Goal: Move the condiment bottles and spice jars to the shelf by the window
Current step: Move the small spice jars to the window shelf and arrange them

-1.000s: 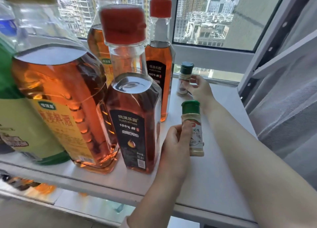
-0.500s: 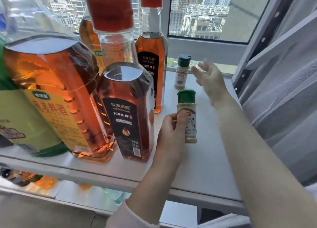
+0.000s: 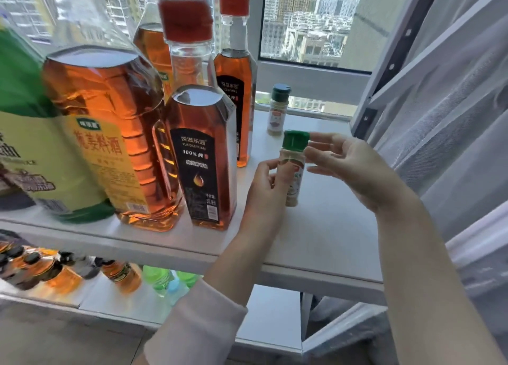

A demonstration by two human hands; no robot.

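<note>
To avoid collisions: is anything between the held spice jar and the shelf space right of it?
Nothing stands there; only the open right hand hovers beside the spice jar that the left hand holds.

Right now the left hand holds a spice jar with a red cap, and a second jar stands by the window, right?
The cap is green, not red, as the head view shows. The left hand holds that spice jar, and the second jar stands by the window.
</note>
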